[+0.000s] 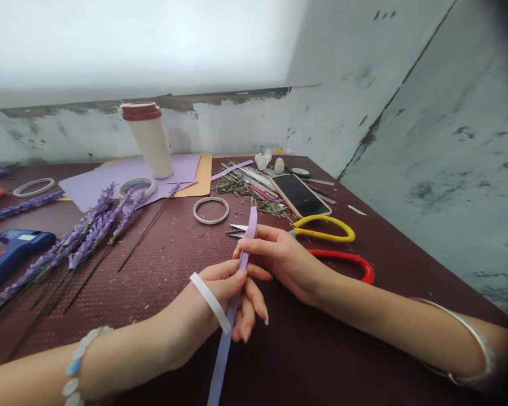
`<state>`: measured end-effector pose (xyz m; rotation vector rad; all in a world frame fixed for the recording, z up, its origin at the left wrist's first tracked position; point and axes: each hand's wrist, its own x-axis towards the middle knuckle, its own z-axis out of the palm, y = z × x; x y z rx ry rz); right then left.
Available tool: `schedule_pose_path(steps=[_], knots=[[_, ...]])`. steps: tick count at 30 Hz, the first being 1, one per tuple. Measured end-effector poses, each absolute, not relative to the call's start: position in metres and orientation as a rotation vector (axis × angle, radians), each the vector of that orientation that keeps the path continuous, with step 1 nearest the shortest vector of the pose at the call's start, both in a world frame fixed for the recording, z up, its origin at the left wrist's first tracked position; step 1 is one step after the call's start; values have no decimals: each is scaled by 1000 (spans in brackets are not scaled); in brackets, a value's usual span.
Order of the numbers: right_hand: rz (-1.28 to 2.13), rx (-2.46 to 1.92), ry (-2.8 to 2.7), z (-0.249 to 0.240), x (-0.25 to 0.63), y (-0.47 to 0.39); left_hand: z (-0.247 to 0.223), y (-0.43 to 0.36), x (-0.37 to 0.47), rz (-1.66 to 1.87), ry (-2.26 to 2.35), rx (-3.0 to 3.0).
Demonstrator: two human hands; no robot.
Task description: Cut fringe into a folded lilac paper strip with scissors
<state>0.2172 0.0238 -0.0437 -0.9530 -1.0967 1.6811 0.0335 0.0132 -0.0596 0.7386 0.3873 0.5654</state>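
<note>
A long, narrow purple paper strip (225, 352) runs upward between my hands, its lower end leaving the bottom of the view. My left hand (220, 287) pinches its middle between thumb and fingers. Higher up, my right hand (275, 254) has its thumb and fingers closed on the same strip near the top end. A white strip (211, 303) lies across the back of my left hand by the thumb. Just behind my right hand, scissors (325, 228) with one yellow and one red handle rest on the table, their blades partly hidden by the hand and strip.
Purple flower stems (91, 231) and a blue glue gun (23, 245) lie at left. A lidded cup (148, 141) stands on purple paper (88, 180) behind. A tape ring (211, 210), a phone (301, 194) and a heap of green clippings (237, 186) are beyond my hands.
</note>
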Motion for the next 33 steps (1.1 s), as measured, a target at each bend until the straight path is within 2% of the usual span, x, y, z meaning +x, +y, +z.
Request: schedule_pose_path(steps=[5, 9, 13, 16, 18, 23, 33], knots=[[1654, -1041, -1302, -40, 218, 28, -75, 17, 32, 555, 332, 725], [1575, -1230, -1697, -20, 244, 40, -86, 23, 24, 586, 311, 735], [1101, -1591, -2049, -3, 297, 53, -83, 27, 17, 610, 354, 746], [782, -1768, -2152, -11, 333, 59, -75, 24, 19, 629, 424, 759], [686, -1833, -2213, -23, 349, 60, -71, 22, 22, 651, 480, 771], [616, -1900, -2280, -43, 363, 60, -77, 20, 27, 674, 516, 814], [727, -1811, -2342, -30, 343, 47, -85, 27, 14, 680, 390, 799]])
